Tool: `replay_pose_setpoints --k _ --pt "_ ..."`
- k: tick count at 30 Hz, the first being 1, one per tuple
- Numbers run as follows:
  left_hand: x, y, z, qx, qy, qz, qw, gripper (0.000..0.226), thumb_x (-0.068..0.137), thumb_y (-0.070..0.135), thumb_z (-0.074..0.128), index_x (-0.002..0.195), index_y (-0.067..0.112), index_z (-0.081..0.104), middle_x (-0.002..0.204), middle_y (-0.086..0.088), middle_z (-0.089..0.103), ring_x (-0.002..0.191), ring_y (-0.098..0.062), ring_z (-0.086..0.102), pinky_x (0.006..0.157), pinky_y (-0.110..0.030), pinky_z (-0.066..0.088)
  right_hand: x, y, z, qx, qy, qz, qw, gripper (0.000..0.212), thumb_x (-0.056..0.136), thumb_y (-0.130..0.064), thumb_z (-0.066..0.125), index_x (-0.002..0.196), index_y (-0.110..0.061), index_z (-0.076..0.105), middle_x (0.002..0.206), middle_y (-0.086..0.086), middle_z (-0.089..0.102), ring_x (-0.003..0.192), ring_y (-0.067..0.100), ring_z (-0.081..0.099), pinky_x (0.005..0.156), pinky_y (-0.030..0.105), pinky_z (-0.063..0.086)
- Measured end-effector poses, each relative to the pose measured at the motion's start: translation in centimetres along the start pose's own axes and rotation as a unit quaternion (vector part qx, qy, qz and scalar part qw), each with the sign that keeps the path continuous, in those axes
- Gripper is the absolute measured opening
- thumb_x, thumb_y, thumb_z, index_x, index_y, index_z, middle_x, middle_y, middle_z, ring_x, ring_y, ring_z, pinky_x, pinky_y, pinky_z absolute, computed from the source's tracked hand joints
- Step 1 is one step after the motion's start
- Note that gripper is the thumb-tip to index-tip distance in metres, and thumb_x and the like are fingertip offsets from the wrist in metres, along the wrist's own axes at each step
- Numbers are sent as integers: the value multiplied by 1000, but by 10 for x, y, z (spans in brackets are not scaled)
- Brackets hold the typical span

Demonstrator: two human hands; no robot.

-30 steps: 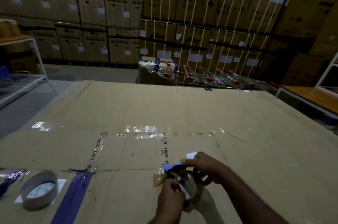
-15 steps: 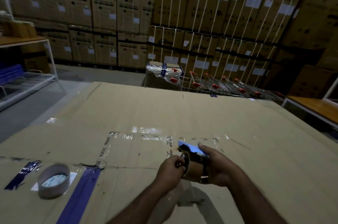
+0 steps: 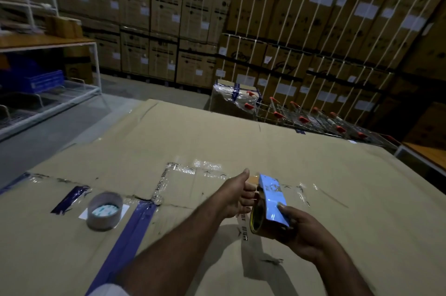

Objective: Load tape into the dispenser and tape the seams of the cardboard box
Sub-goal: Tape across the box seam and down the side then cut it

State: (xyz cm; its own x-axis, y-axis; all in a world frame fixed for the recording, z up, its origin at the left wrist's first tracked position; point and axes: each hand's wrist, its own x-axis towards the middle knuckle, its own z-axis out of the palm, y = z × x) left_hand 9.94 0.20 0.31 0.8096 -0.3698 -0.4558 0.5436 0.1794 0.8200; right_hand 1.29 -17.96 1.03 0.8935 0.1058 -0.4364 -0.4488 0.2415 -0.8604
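A blue tape dispenser (image 3: 274,199) with a roll of tape in it is gripped from below by my right hand (image 3: 301,233), held above the large flat cardboard box (image 3: 241,141). My left hand (image 3: 237,193) is beside the dispenser's left side, palm open and fingers spread, touching or nearly touching its front end. A spare tape roll (image 3: 104,211) lies flat on the box at the left. The box's seams carry blue tape (image 3: 125,237) and clear tape (image 3: 205,167).
Stacked strapped cartons (image 3: 313,30) fill the background wall. Nested shopping carts (image 3: 313,119) with red handles stand behind the box at right. A white metal rack (image 3: 48,92) with blue bins stands at left. A wooden-topped table (image 3: 424,153) is at far right.
My left hand has let go of the roll and opened, its arm now reaching across from the left. The dispenser has shifted right in my right hand. The view tilted up.
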Motion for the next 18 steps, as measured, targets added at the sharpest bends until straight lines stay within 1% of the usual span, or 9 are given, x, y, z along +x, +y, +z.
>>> replay_pose_setpoints --k 4,5,7,10,12,13,14,16,18 --pt "-15 2 2 35 -63 -22 997 54 91 69 39 70 21 52 62 3 31 60 -17 12 55 -28 22 -5 7 -3 -1 -33 -20 999 58 65 -21 83 114 6 70 98 19 75 74 30 73 81 42 54" --pt "-19 2 3 35 -68 -34 996 57 90 71 38 66 21 50 59 3 31 58 -17 13 55 -28 24 -8 8 -4 -1 -51 -19 999 67 49 -23 93 107 5 74 97 20 75 75 31 74 77 42 57" --pt "-23 -1 4 38 -58 -57 996 63 90 72 36 68 16 55 47 4 45 40 -15 34 61 -29 38 -11 10 -6 11 -73 -15 997 73 26 -23 100 92 1 80 93 19 76 73 30 74 66 39 61" --pt "-27 -5 2 12 -44 -79 996 66 92 71 35 81 9 56 41 1 57 34 -15 56 71 -35 48 -12 16 -10 6 -85 -14 996 81 25 -22 100 97 6 76 96 23 75 76 34 74 66 43 62" --pt "-22 -8 0 -5 -38 -76 996 70 91 70 41 106 4 59 74 -4 75 67 -19 73 87 -41 49 -10 22 -13 -36 -80 -25 996 98 29 -18 100 114 15 64 104 29 70 80 38 71 65 42 61" --pt "-21 -9 -1 -9 -32 -76 997 77 90 69 43 125 2 55 101 -6 76 92 -23 74 96 -44 48 -10 24 -13 -55 -81 -28 995 103 31 -16 100 120 16 59 111 32 68 85 39 70 68 41 61" --pt "-22 -9 -1 -9 -32 -77 996 82 90 67 45 138 1 47 113 -5 72 103 -26 70 102 -46 45 -9 26 -14 -66 -83 -31 994 103 34 -13 100 122 16 57 117 34 65 91 41 69 71 42 61" --pt "-21 -8 -2 1 -34 -68 997 78 89 65 49 133 1 50 97 -6 70 89 -25 68 107 -48 42 -8 30 -14 -75 -85 -33 993 98 38 -10 99 123 14 57 123 37 61 99 44 66 77 45 61" --pt "-20 -6 -1 10 -26 -59 998 59 90 60 53 106 3 57 81 -5 68 80 -24 67 102 -46 43 -9 33 -13 -87 -80 -31 993 99 38 -10 98 124 14 56 123 37 61 102 45 63 80 47 58"
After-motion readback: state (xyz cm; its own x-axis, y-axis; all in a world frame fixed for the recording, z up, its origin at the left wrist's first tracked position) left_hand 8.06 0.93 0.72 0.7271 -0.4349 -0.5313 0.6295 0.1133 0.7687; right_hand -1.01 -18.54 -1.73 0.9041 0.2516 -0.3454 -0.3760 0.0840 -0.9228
